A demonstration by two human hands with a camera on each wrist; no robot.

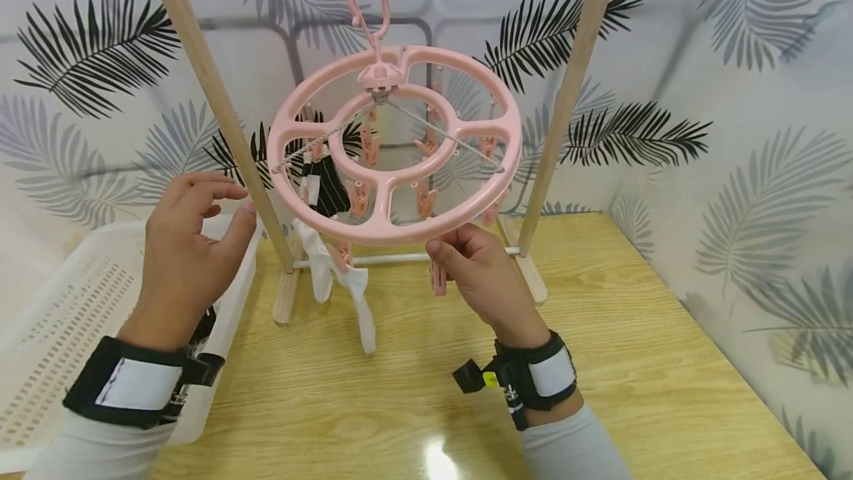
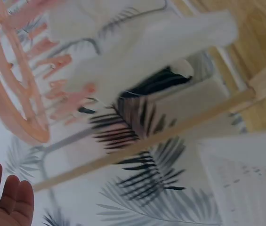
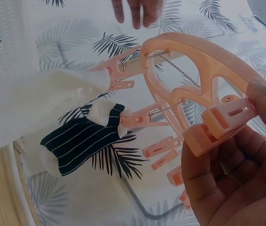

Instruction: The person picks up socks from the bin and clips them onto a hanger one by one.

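Note:
A round pink drying hanger (image 1: 373, 232) with hanging clothespins is hooked over the white bar of a wooden rack. My right hand (image 1: 489, 280) is at its front rim, pinching a pink clothespin (image 3: 224, 117) between thumb and fingers. Raised beside the rack's left post, my left hand (image 1: 189, 250) has loosely bent fingers and holds nothing; in the left wrist view only some fingertips (image 2: 15, 197) show. White sock fabric (image 1: 323, 265) dangles from clothespins at the hanger's left front. Behind it, a black sock with white stripes (image 3: 83, 141) hangs from another clothespin.
The rack's left post (image 1: 220, 95) and right post (image 1: 566, 110) flank the hanger. On the left stands a white perforated basket (image 1: 80, 295), with something dark (image 1: 203, 324) inside, partly behind my left wrist. Wood-grain table (image 1: 400, 406) lies below, leaf-patterned wall covering (image 1: 746, 191) behind.

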